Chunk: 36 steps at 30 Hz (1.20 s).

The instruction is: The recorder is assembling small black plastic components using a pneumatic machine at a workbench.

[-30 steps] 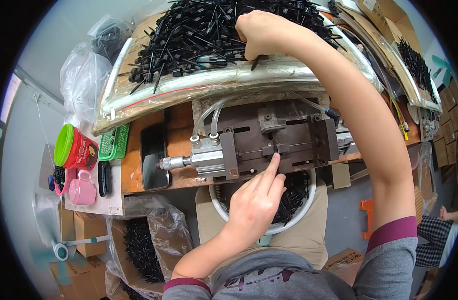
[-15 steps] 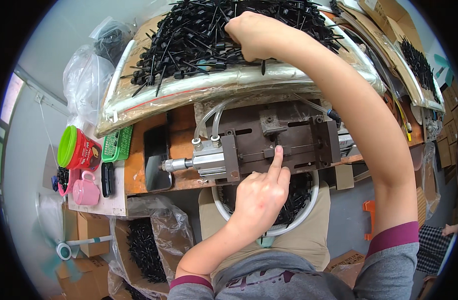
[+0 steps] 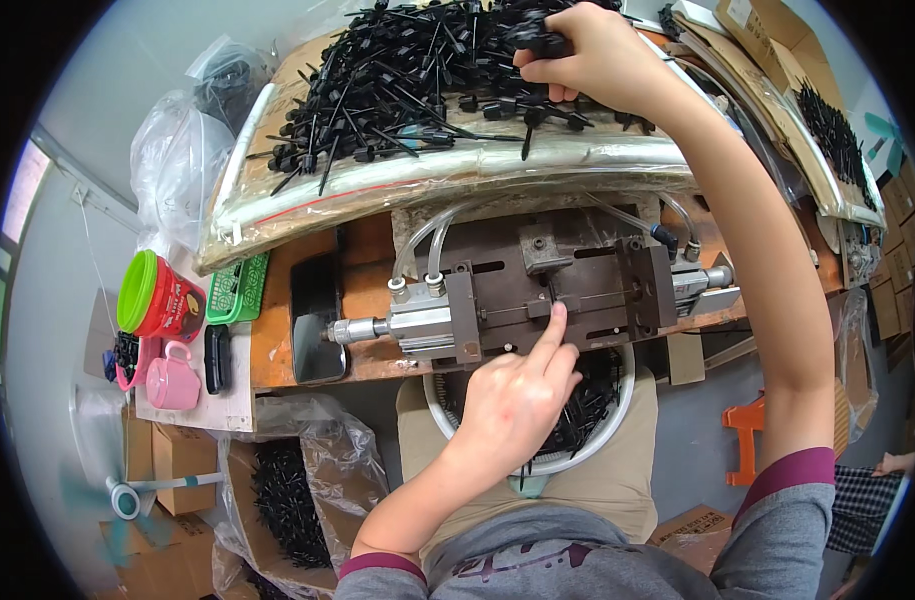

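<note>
My left hand (image 3: pixel 512 405) reaches over the front of a dark metal clamping fixture (image 3: pixel 597 285). Its index finger is stretched out, the tip at the small block in the fixture's middle; the other fingers are loosely bent and hold nothing visible. Above the far pile of black plastic parts (image 3: pixel 377 90), each with a thin tail like a cable tie, is my right hand (image 3: pixel 602 60). Its thumb and fingers are closed on a small bunch of black plastic parts (image 3: pixel 535 30), smeared by motion. A round white-rimmed container (image 3: pixel 627 400) with more black parts sits in my lap.
Clear air hoses (image 3: pixel 437 245) run to the silver cylinder at the fixture's left. A phone (image 3: pixel 315 320), a green basket (image 3: pixel 239 290), a red tub (image 3: pixel 167 305) and a pink cup (image 3: pixel 173 380) stand left. Below is a plastic-lined box (image 3: pixel 342 460); an orange stool (image 3: pixel 745 440) stands right.
My right hand has moved right and turned, coming up off the pile with black parts in its fingers. The left hand has shifted very slightly, its index finger still at the fixture.
</note>
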Motion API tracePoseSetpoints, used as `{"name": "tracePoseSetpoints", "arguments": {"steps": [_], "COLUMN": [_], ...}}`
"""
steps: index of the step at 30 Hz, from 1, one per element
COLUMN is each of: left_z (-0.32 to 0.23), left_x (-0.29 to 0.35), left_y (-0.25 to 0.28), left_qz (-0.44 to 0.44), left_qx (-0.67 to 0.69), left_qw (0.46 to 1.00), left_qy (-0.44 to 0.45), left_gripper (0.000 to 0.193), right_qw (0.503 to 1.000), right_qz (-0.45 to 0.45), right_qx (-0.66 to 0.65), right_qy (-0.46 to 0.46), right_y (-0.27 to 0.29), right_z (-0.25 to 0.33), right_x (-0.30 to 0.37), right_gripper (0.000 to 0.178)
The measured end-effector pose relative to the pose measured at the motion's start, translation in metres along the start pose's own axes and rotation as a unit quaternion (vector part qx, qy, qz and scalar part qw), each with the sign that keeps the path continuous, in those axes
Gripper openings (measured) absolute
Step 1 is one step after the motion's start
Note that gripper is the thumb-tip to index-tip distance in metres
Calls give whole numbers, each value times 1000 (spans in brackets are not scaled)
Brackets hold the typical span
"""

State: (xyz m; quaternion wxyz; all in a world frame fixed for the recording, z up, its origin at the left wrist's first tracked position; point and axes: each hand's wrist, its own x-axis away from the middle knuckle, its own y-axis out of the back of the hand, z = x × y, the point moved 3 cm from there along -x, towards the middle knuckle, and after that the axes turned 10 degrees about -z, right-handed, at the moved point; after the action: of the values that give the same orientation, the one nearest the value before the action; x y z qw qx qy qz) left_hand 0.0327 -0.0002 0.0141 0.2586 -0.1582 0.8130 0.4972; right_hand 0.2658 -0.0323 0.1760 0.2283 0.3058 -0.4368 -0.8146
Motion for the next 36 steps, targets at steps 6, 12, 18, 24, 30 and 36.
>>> {"name": "tracePoseSetpoints", "arguments": {"steps": [6, 12, 18, 24, 30, 36], "left_z": [-6, 9, -5, -13, -15, -10], "left_x": [-6, -23, -15, 4, 8, 2], "left_y": [35, 42, 34, 13, -7, -8], "left_qz": [-55, -160, -114, -106, -25, -14], "left_qx": [228, 454, 364, 114, -31, -63], "left_qw": [967, 844, 906, 986, 999, 998], "left_qy": [103, 237, 184, 59, 3, -10], "left_gripper": [31, 44, 34, 32, 23, 25], "right_qw": [900, 896, 908, 936, 936, 922], "right_qz": [-295, -258, -255, -290, -294, -303], "right_qx": [-59, -57, -70, -123, -125, -165], "right_qy": [315, 358, 324, 154, 148, 175], "right_y": [-19, -57, -66, -62, -61, -65], "right_z": [-5, 5, -9, -26, -29, -38], "right_x": [73, 168, 201, 218, 224, 227], "right_gripper": [24, 43, 43, 29, 29, 33]}}
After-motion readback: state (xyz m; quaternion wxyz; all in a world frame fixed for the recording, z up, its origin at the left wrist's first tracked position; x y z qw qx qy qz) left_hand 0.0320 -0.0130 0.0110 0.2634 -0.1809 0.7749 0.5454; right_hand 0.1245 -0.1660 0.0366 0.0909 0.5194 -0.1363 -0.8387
